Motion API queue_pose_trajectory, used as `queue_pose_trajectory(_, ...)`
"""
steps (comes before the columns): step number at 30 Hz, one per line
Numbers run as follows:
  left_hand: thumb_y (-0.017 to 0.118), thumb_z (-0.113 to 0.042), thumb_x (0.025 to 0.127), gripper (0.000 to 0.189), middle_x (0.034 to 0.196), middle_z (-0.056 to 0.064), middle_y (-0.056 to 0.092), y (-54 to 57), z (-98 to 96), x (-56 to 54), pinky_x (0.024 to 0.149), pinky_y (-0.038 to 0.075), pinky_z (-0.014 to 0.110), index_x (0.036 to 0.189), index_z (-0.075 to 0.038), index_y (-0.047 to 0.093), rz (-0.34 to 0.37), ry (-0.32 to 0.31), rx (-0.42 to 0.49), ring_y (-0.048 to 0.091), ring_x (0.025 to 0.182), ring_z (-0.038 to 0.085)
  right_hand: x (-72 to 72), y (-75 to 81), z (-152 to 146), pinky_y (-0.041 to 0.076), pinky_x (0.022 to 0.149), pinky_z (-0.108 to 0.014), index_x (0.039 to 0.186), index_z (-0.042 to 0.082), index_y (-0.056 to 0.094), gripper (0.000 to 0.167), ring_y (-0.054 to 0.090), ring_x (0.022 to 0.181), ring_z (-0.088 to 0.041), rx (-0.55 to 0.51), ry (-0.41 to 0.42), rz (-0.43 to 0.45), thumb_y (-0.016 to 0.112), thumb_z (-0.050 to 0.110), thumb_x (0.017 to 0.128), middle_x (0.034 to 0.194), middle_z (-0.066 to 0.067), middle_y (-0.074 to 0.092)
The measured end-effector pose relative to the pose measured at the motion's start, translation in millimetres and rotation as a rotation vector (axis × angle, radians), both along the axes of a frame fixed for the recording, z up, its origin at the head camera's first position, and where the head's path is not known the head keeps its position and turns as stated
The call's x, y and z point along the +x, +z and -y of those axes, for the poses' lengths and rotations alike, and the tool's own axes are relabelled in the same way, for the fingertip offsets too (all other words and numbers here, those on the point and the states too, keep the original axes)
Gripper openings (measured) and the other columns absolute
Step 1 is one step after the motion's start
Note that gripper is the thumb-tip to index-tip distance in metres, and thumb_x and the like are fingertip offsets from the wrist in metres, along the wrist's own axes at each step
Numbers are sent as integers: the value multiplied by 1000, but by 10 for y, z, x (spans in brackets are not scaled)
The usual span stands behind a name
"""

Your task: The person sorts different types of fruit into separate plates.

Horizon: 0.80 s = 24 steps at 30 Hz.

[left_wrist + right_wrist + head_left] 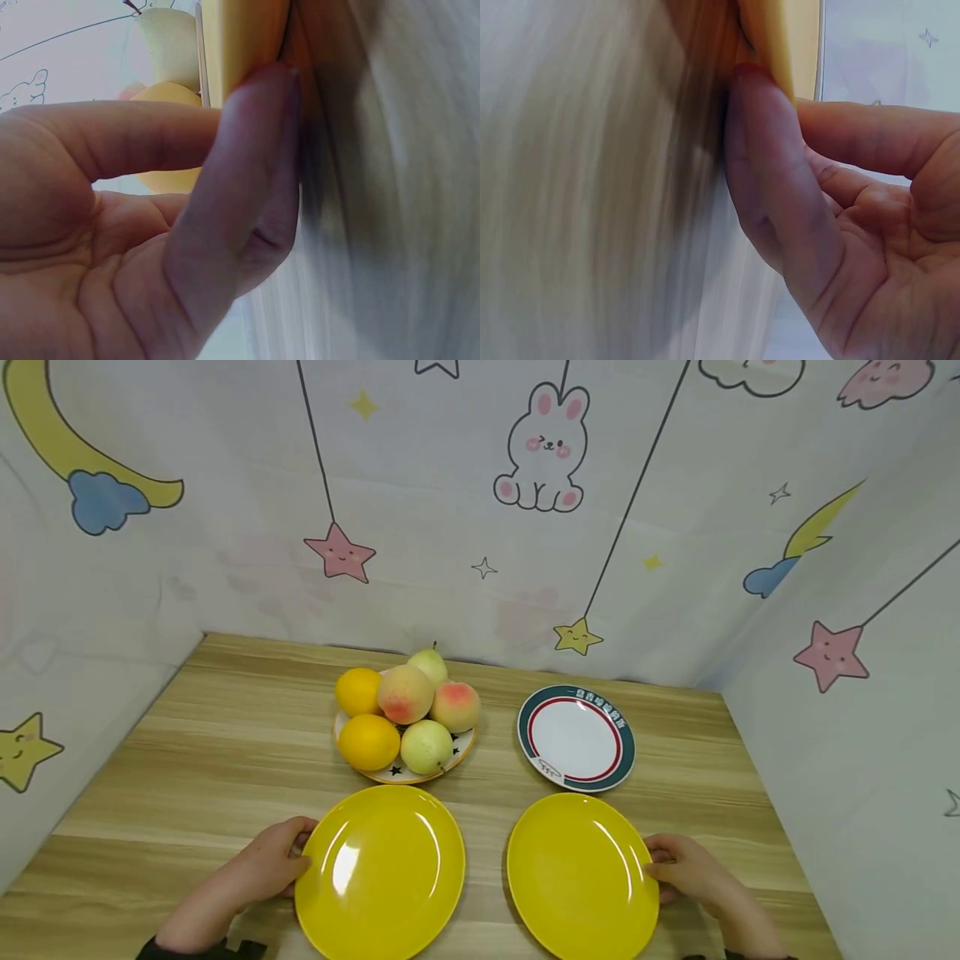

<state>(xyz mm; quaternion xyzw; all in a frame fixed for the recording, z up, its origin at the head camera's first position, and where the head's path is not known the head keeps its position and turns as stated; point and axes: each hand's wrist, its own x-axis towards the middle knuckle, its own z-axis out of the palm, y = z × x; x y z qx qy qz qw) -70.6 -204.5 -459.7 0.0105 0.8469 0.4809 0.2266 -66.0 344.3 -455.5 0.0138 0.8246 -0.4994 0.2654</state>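
Observation:
Two yellow plates lie side by side near the front of the wood-grain table. My left hand [272,860] pinches the left rim of the left yellow plate [390,877], thumb on top and fingers underneath, as the left wrist view [217,180] also shows. At the right rim of the other yellow plate [577,877], my right hand [686,870] does the same; in the right wrist view its fingers [772,150] reach beneath the rim. Behind the left plate stands a fruit plate [396,774] bearing peaches [406,693], oranges [369,743] and green pears [427,747].
A white plate [574,739] with a dark green rim and red ring sits at the back right, behind the right yellow plate. Cartoon-printed cloth [450,527] encloses the table [202,752] at the back and both sides.

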Motion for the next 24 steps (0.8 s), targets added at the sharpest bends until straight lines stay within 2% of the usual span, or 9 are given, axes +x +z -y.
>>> queue_pose_trajectory(13,53,11,87,39,100,14,55,-7,1,8,56,55,33,125,19,45,30,21,40,59,72,20,-99,10,119,58,62,-41,112,-13,57,23,60,77,-22,67,17,13,58,-3,91,88,-8,61)
queue_pose_trajectory(17,54,11,87,40,100,14,55,-6,-4,12,56,55,33,125,18,45,41,35,39,59,73,21,-136,15,116,58,63,-41,113,-12,57,25,60,77,-22,115,3,21,58,-4,90,90,-8,61)
queue_pose_trajectory(24,54,10,88,38,100,14,55,6,-5,8,57,55,33,124,18,45,41,24,34,59,73,21,-203,17,97,58,63,-39,115,-11,58,28,59,77,-21,190,-5,30,58,-5,89,93,-9,62)
